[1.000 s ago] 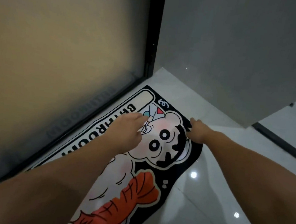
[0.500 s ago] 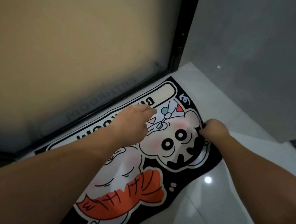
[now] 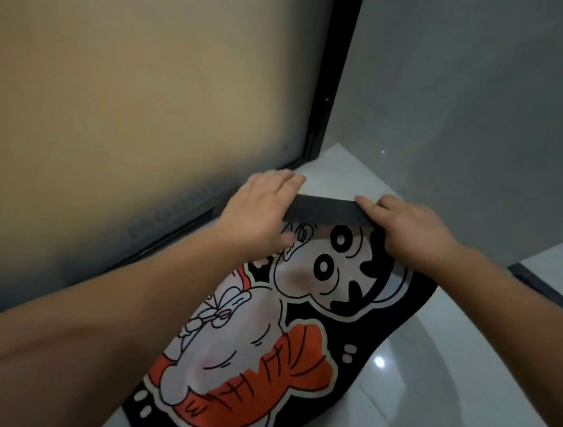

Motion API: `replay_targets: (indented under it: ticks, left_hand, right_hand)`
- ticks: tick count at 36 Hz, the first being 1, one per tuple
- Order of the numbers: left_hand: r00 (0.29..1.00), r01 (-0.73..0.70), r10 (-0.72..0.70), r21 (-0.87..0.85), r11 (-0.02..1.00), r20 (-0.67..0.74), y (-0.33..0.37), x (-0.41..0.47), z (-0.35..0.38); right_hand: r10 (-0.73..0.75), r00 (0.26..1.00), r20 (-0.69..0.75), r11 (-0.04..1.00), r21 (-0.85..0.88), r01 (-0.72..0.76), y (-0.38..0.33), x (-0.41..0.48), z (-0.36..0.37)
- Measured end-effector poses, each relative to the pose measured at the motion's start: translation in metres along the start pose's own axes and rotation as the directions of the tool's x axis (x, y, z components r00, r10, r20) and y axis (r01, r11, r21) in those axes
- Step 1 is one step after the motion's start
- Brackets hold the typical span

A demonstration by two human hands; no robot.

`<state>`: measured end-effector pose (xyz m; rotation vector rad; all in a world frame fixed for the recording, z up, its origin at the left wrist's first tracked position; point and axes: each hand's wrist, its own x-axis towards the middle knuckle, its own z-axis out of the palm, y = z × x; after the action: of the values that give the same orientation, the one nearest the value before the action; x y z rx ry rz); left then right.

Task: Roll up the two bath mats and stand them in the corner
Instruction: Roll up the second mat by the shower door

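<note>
The bath mat lies on the glossy white floor, running from about 6 o'clock up toward 12 o'clock, its long left edge alongside the black-framed frosted glass door. Its face is black with a cartoon figure and an orange fish-like shape. The far end is folded over toward the person, so a dark band of the mat's underside shows across the top, covering the upper part of the cartoon head.

The left hand sits at the band's 9 o'clock end, fingers curled over the fold and thumb below, its grip narrow and closed on the mat. The right hand sits at the 3 o'clock end, fingers laid over the folded edge, likewise clamped on the mat. Both bare forearms reach in from the bottom corners.

Beyond the fold, at 12 o'clock, the floor meets the grey wall and the door frame in a corner. Only one mat is in sight.
</note>
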<state>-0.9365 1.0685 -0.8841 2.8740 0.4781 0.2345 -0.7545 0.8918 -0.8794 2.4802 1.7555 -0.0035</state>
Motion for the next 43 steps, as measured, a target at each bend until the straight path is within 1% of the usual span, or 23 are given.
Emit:
replay_targets:
  ticks: [1,3,4,6,8,9,11,14,17,20,21,23,25,27,28,31,33,34,35,37,40,41,43]
  left_hand:
    - [1.0,-0.023,0.023,0.028,0.999,0.002,0.0,0.002,-0.002]
    - [0.996,-0.055,0.05,0.064,0.996,0.076,0.002,0.005,-0.002]
    - [0.991,-0.059,0.05,0.062,0.996,0.126,0.004,0.004,-0.001]
    - [0.976,-0.035,0.036,-0.008,0.999,0.213,0.008,0.001,0.0]
    - [0.972,0.013,0.01,-0.097,0.995,0.235,0.01,-0.003,-0.004]
    - [0.974,0.025,-0.002,-0.101,0.995,0.226,0.01,-0.004,-0.007]
    - [0.981,0.02,-0.011,-0.048,0.999,0.195,0.01,-0.004,-0.015]
    - [0.982,-0.028,0.021,0.032,0.999,0.186,0.011,-0.006,-0.027]
    - [0.981,-0.116,0.1,0.089,0.989,0.168,0.016,-0.01,-0.038]
    - [0.984,-0.175,0.166,0.162,0.971,0.068,0.02,-0.014,-0.043]
    - [0.983,-0.184,0.182,0.195,0.964,0.028,0.021,-0.016,-0.045]
    - [0.98,-0.192,0.2,0.226,0.955,-0.015,0.021,-0.019,-0.048]
    - [0.982,-0.186,0.185,0.208,0.96,0.025,0.018,-0.022,-0.051]
    - [0.982,-0.151,0.127,0.176,0.973,0.141,0.015,-0.024,-0.058]
    - [0.972,-0.122,0.085,0.164,0.979,0.217,0.013,-0.024,-0.062]
    - [0.904,-0.017,-0.021,0.085,0.996,0.426,0.008,-0.023,-0.072]
    - [0.866,0.066,-0.037,-0.041,0.997,0.499,0.006,-0.023,-0.073]
    - [0.864,0.081,-0.029,-0.082,0.993,0.503,0.006,-0.024,-0.072]
    - [0.873,0.075,-0.02,-0.093,0.993,0.487,0.006,-0.025,-0.071]
    - [0.91,0.018,-0.011,-0.013,1.0,0.415,0.009,-0.026,-0.068]
    - [0.977,-0.062,0.016,0.206,0.977,0.214,0.015,-0.028,-0.061]
    - [0.989,-0.067,0.032,0.243,0.968,0.146,0.016,-0.028,-0.057]
    - [0.997,-0.066,0.052,0.263,0.962,0.059,0.017,-0.03,-0.052]
  right_hand:
    - [-0.062,0.997,-0.045,0.998,-0.014,0.062,-0.002,-0.004,-0.01]
    - [-0.181,0.976,-0.12,0.983,-0.06,0.175,-0.007,-0.01,-0.023]
    - [-0.22,0.962,-0.159,0.974,-0.082,0.21,-0.009,-0.013,-0.027]
    - [-0.27,0.943,-0.193,0.961,-0.122,0.25,-0.012,-0.017,-0.033]
    - [-0.304,0.936,-0.181,0.948,-0.158,0.277,-0.015,-0.02,-0.039]
    - [-0.308,0.937,-0.163,0.945,-0.164,0.283,-0.017,-0.022,-0.042]
    - [-0.299,0.948,-0.112,0.948,-0.151,0.281,-0.023,-0.024,-0.049]
    - [-0.181,0.983,0.026,0.983,-0.033,0.182,-0.028,-0.022,-0.061]
    - [-0.069,0.985,0.159,0.988,0.147,0.045,-0.033,-0.013,-0.075]
    - [-0.094,0.941,0.326,0.922,0.384,-0.041,-0.042,-0.003,-0.081]
    - [-0.126,0.933,0.336,0.895,0.444,-0.039,-0.047,-0.002,-0.082]
    - [-0.174,0.943,0.284,0.877,0.479,0.017,-0.055,0.001,-0.08]
    - [-0.151,0.964,0.218,0.918,0.394,0.055,-0.063,0.001,-0.077]
    - [-0.143,0.978,0.15,0.971,0.215,0.109,-0.071,0.0,-0.072]
    - [-0.17,0.978,0.122,0.98,0.121,0.156,-0.075,0.0,-0.069]
    - [-0.278,0.959,0.046,0.96,-0.032,0.28,-0.085,-0.003,-0.063]
    - [-0.315,0.949,0.015,0.943,-0.104,0.315,-0.086,-0.004,-0.062]
    - [-0.333,0.943,0.001,0.934,-0.14,0.33,-0.085,-0.005,-0.063]
    - [-0.348,0.937,-0.01,0.924,-0.172,0.341,-0.084,-0.005,-0.063]
    - [-0.366,0.93,-0.02,0.911,-0.215,0.354,-0.083,-0.006,-0.061]
    - [-0.35,0.936,-0.037,0.911,-0.245,0.331,-0.081,-0.008,-0.059]
    - [-0.34,0.939,-0.042,0.915,-0.245,0.32,-0.081,-0.009,-0.059]
    - [-0.339,0.94,-0.049,0.915,-0.248,0.317,-0.077,-0.008,-0.057]
